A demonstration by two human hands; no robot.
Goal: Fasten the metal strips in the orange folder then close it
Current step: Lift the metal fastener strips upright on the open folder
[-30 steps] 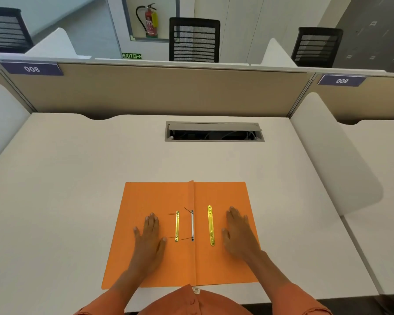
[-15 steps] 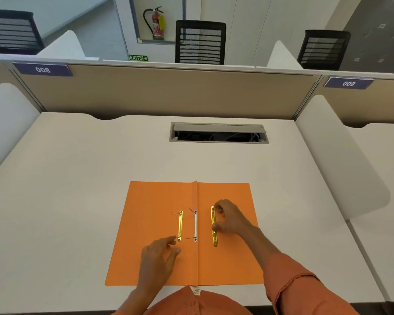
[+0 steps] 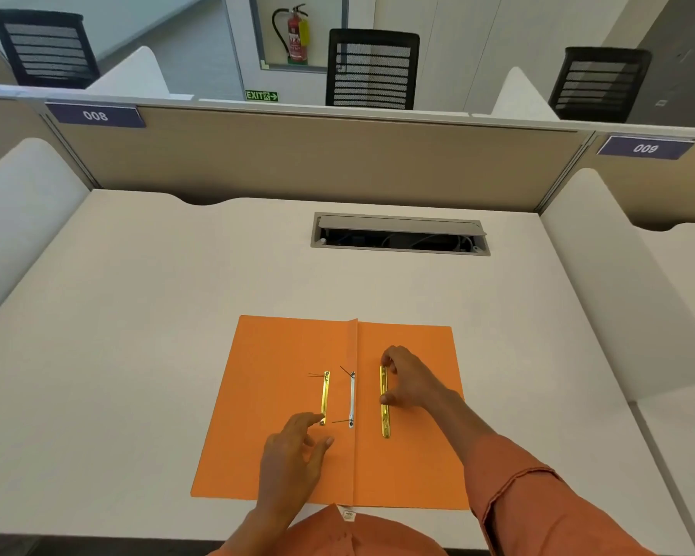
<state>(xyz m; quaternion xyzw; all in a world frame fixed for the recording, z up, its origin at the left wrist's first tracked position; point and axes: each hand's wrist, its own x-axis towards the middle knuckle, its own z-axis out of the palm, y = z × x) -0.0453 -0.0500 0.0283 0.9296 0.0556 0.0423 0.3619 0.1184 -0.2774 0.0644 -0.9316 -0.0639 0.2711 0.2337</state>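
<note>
We're early on: the flat orange card folder [image 3: 281,403] lies open on the white desk [image 3: 137,315]. Our right hand [image 3: 412,381] pinches the long gold metal strip [image 3: 384,407]; our left hand [image 3: 293,455], fingers loosely spread, touches the shorter gold strip [image 3: 324,397]. Fastening and closing remain.

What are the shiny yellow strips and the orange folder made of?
The yellow strips look like thin brass-coloured metal: they gleam. The orange folder looks like matte card, flat and creased down the middle, though coated paper is possible.
</note>
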